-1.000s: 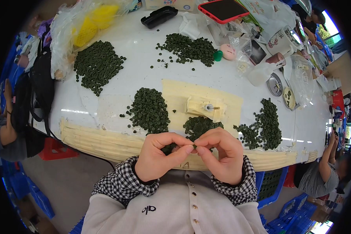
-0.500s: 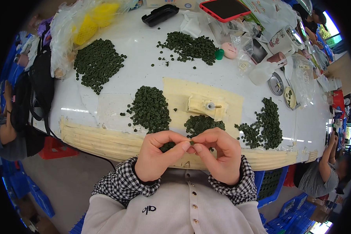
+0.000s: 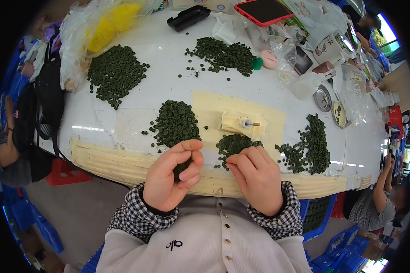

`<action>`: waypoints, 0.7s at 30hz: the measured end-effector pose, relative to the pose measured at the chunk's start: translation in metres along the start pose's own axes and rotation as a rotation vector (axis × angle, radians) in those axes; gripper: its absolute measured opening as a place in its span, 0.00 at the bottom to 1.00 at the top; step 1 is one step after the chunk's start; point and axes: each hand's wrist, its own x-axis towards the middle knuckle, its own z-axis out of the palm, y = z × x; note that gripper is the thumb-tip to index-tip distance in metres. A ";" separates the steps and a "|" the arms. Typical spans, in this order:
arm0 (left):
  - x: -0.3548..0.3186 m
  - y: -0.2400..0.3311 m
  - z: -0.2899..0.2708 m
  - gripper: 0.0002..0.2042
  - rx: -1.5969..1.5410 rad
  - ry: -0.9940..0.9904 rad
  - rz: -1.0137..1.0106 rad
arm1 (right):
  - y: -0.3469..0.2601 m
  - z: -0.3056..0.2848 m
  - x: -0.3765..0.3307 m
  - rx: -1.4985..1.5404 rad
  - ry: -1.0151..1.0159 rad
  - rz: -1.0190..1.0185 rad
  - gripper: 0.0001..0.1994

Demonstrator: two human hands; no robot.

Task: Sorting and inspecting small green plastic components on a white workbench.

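My left hand [image 3: 171,178] is half curled near the front edge of the table, with several small dark green round pieces [image 3: 181,170] in its palm. Thumb and index finger come close together above them. A few centimetres to its right, my right hand [image 3: 258,178] has its fingertips pinched at the near side of a small pile of dark green pieces [image 3: 234,144]; what is between them is too small to make out. Behind that pile stands a taped cream block [image 3: 231,122] with a metal pin [image 3: 249,123]. A larger pile of green pieces [image 3: 177,122] lies beyond my left hand.
More green piles lie at the far left [image 3: 116,73], far middle [image 3: 223,54] and right [image 3: 315,145]. A red-framed phone [image 3: 264,11], a mug [image 3: 329,48], a round tin [image 3: 322,98] and plastic bags crowd the back right. Other people sit at both sides.
My hands were pinched together fingertip to fingertip. Now they are apart: the left has moved left and turned its palm up, and the right has reached to the small pile.
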 end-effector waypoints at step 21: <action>0.007 -0.012 0.004 0.13 0.241 -0.121 -0.086 | 0.005 -0.009 -0.009 0.233 0.078 0.030 0.11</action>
